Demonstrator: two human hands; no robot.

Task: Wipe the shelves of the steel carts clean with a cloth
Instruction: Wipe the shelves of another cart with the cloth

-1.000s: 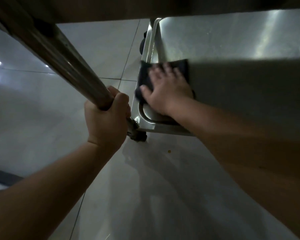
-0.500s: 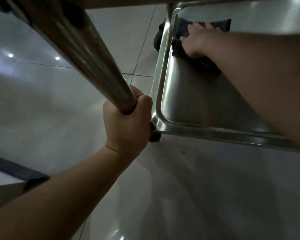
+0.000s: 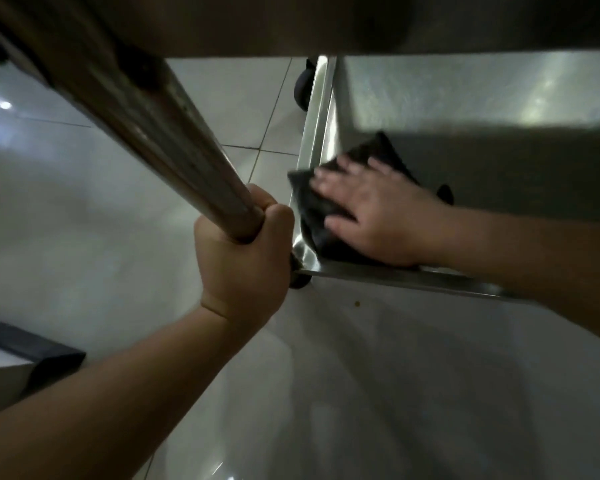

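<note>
The steel cart's bottom shelf (image 3: 482,98) fills the upper right, seen from under a higher shelf. A dark cloth (image 3: 312,206) lies in the shelf's near left corner. My right hand (image 3: 378,209) presses flat on the cloth with straight, spread fingers. My left hand (image 3: 243,254) grips the cart's round steel post (image 3: 146,126), which runs up to the top left.
The cart stands on a glossy pale tiled floor (image 3: 84,220). A black caster (image 3: 302,88) shows at the far left corner and another (image 3: 298,280) under the near corner. A dark-edged object (image 3: 32,348) sits at the lower left.
My right hand has drawn the cloth back from the shelf's far left corner to the near left corner. My left hand keeps its grip on the post.
</note>
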